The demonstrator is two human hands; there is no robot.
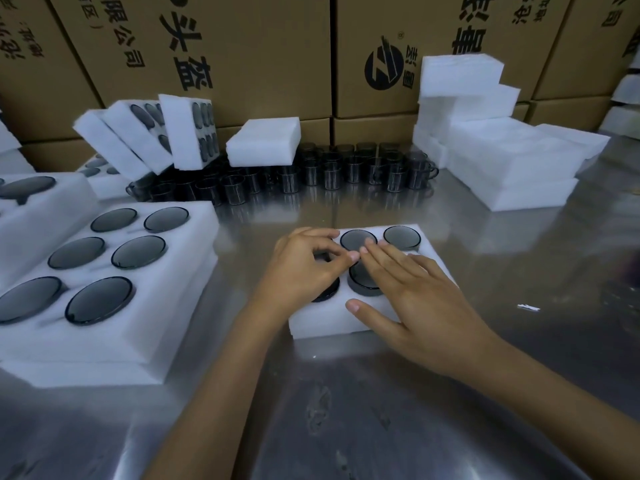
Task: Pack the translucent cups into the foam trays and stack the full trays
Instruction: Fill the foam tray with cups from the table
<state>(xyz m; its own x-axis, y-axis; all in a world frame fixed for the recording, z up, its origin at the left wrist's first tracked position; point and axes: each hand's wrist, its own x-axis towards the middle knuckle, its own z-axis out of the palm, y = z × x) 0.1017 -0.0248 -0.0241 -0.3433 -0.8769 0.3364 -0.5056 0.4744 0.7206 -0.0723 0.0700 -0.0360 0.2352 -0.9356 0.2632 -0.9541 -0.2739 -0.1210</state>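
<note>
Smoky translucent cups (363, 277) sit in the white foam tray (322, 322); left hand (298, 268) curled over one, right hand (420, 294) flat. Press each evenly, flush with the foam.

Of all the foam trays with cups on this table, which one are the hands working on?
The small foam tray at centre, lying alone on the steel table. The left hand and right hand rest on its cups; the other trays are untouched.
</note>
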